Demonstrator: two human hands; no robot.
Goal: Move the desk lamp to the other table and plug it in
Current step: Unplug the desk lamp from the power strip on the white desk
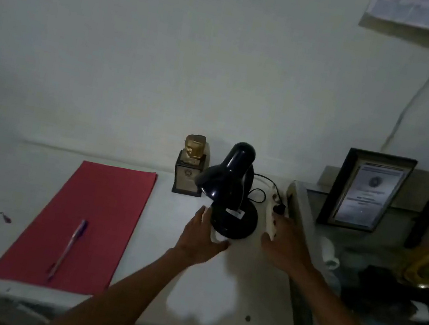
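Observation:
A black desk lamp (233, 194) stands on the white table (185, 286), its shade tilted toward the left and its round base near the right end. Its black cord (262, 191) loops behind it to a plug (279, 208) seated in a white power strip (272, 218) that lies along the table's right edge. My left hand (201, 238) rests open on the table just left of the lamp base, fingers spread. My right hand (283, 246) lies over the near end of the power strip, fingers apart, to the right of the base.
A red folder (100, 216) with a pen (69, 247) on it lies to the left. A small gold bust trophy (191, 165) stands behind the lamp. On the right, a glass-topped table (310, 216) holds framed certificates (367, 190) against the wall.

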